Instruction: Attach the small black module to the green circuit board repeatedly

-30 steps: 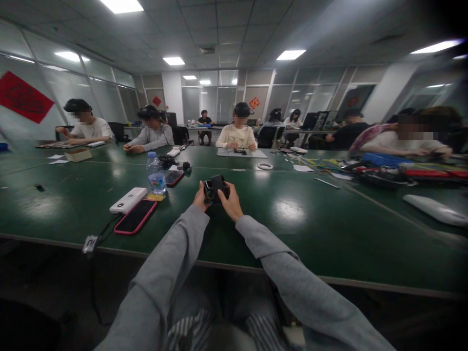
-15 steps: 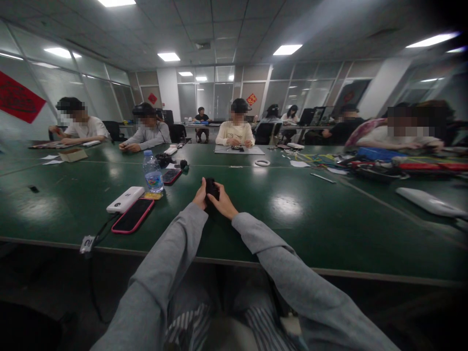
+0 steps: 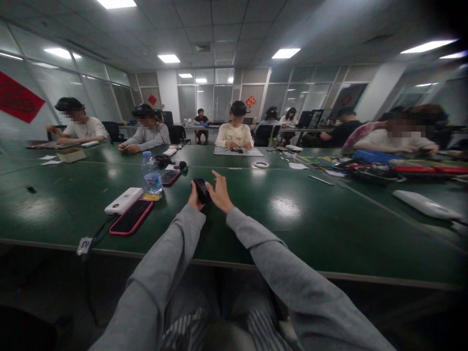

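A small black handheld device [image 3: 202,190], boxy and with what looks like a dark screen on its face, is held above the green table [image 3: 252,234]. My left hand [image 3: 194,198] grips it from the left side, the thumb along its edge. Just to the right, my right hand [image 3: 221,193] has its fingers stretched out and apart, with the thumb close to the device's right edge; whether it touches I cannot tell. The exact kind of device is too small to make out.
Left of my hands are a water bottle [image 3: 151,173], a white power bank [image 3: 124,200] with a cable, and a pink-edged phone [image 3: 131,217]. Another phone [image 3: 170,177] lies behind. A white ring [image 3: 261,165] and a pen-like stick [image 3: 321,180] lie farther right. Several people sit around.
My right hand has loosened from around the black device and spread its fingers. The device has shifted slightly left and turned, so more of its face shows.
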Motion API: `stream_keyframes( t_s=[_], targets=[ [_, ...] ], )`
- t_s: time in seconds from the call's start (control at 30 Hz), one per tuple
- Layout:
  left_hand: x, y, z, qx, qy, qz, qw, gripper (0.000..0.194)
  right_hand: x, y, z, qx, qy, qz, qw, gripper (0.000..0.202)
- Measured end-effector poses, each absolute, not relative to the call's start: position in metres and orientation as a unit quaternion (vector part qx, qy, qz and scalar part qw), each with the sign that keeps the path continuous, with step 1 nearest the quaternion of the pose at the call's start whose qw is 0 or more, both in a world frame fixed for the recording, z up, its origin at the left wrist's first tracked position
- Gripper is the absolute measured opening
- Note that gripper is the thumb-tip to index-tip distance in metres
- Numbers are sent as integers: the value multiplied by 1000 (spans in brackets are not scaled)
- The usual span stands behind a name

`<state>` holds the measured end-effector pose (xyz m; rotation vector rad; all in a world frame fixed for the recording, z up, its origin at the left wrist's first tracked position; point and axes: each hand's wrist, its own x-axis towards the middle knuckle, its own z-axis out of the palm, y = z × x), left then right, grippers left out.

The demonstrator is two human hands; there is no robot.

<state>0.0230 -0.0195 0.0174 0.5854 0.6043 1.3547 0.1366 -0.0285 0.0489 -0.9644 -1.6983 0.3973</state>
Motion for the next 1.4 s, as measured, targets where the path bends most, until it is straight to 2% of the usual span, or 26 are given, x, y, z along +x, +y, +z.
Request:
stream_keyframes(
  t_s=[0.1,0.17,0.33,0.57,0.73,0.9,1.13,1.4],
  targets=[
    [22,-18,17,259,284,608,695,79,132,-22,9,-429,-615,439,495,47],
    [23,-20,20,276,279,603,695,76,134,-21,4,-399,-543,575,464,41],
    [30,-30,33,298,296,599,682,67,143,-30,23,-310,-446,705,456,26],
    [30,-28,33,301,306,592,682,66,147,-28,18,-280,-429,739,438,22],
    [29,-21,25,289,345,610,653,60,151,-20,16,-291,-459,672,502,32],
    [28,-14,18,317,348,646,601,42,156,-12,13,-327,-460,620,545,38],
    [24,-11,13,348,377,637,576,55,160,-7,8,-355,-490,575,551,44],
    [17,-16,15,379,347,628,585,56,162,-11,12,-312,-456,635,539,44]
  ],
)
